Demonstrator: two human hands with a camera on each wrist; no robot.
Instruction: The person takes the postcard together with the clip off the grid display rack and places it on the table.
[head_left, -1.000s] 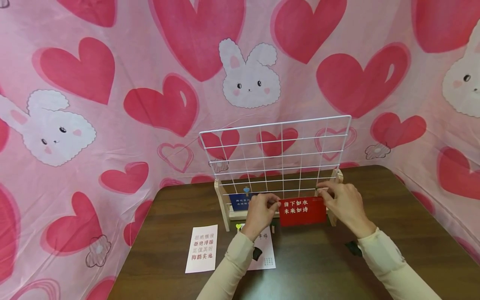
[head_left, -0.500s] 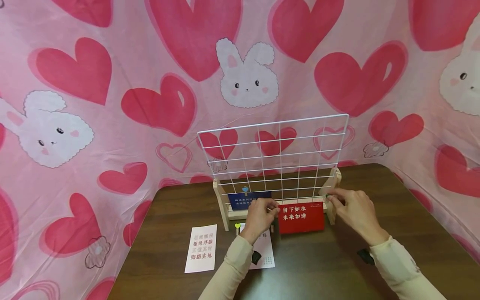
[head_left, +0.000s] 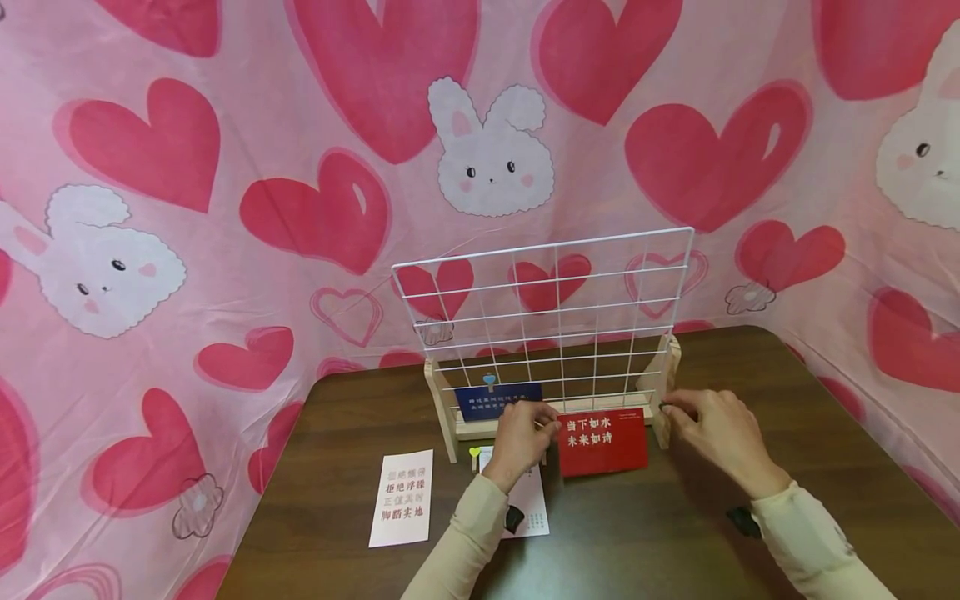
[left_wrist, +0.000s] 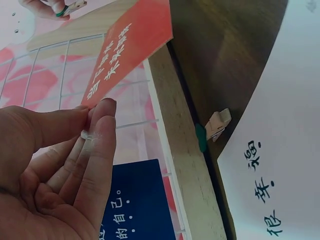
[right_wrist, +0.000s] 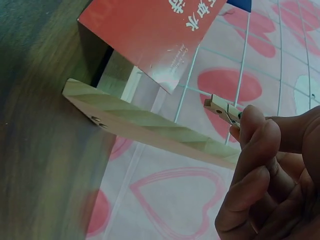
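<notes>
My left hand (head_left: pixel 519 437) pinches a red card (head_left: pixel 603 454) with white lettering by its left edge, between thumb and fingertips. The card is held tilted in front of the lower part of a white wire grid (head_left: pixel 540 247). To the right of the card, and apart from it, my right hand (head_left: pixel 723 429) pinches a small wooden clothespin (right_wrist: pixel 222 109) near the stand's right leg. A dark blue card (head_left: pixel 480 408) hangs at the grid's lower left from a clothespin with a blue heart (head_left: pixel 490 381); my left hand covers part of that card.
The grid stands in a wooden base (head_left: pixel 666 392). Two white printed cards lie on the table, one at the left (head_left: pixel 401 500), one under my left forearm (head_left: pixel 536 508). A yellow-heart clothespin (head_left: pixel 475 454) and a green-ended clothespin (left_wrist: pixel 217 125) lie close by. A patterned cloth hangs behind.
My right hand has moved right and slightly down, away from the red card's upper right corner, with the clothespin. The red card has come lower, still in my left hand.
</notes>
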